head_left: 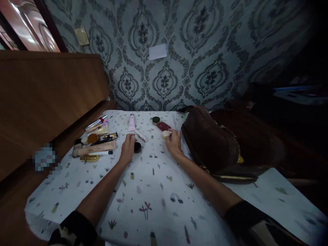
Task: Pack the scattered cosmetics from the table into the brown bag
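The right hand (174, 142) pinches a cream round container (165, 135) at its fingertips, left of the brown bag (210, 143). A black jar (137, 148) sits just right of the left hand (127, 148), whose grip I cannot tell.

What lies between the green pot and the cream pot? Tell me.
A dark red item lies between the green pot and the cream pot at the right hand, as the head view shows.
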A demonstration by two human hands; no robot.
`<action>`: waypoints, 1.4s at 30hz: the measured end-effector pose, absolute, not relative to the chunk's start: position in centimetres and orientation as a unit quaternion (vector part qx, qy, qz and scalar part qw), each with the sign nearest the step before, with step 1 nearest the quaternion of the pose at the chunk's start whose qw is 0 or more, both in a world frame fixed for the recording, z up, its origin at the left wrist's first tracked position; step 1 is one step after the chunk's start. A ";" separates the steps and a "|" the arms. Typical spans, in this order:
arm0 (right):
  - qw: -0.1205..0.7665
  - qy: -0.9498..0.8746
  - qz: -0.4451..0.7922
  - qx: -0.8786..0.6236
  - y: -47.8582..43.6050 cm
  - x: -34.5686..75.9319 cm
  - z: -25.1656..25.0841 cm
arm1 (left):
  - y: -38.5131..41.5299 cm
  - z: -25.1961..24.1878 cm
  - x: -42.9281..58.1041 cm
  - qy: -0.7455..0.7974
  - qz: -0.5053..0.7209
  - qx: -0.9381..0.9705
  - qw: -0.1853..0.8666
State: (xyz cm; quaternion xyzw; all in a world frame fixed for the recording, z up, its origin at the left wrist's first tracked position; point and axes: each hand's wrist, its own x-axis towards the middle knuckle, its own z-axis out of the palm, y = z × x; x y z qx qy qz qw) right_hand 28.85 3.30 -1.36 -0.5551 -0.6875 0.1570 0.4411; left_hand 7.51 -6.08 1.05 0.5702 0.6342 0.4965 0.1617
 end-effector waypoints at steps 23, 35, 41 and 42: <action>0.337 -0.846 0.069 -0.407 1.3 22.2 -0.8 | -5.1 -0.2 7.4 0.583 0.551 0.560 0.207; 0.474 -0.748 0.280 -0.370 2.6 23.1 -1.9 | -4.9 -0.4 6.9 0.636 0.525 0.551 0.127; 0.562 -0.616 0.357 -0.422 4.8 23.9 -2.5 | -5.4 -0.2 7.3 0.653 0.493 0.562 0.120; 0.565 -0.601 0.371 -0.427 5.0 23.9 -2.6 | -5.5 -0.1 7.2 0.656 0.489 0.563 0.116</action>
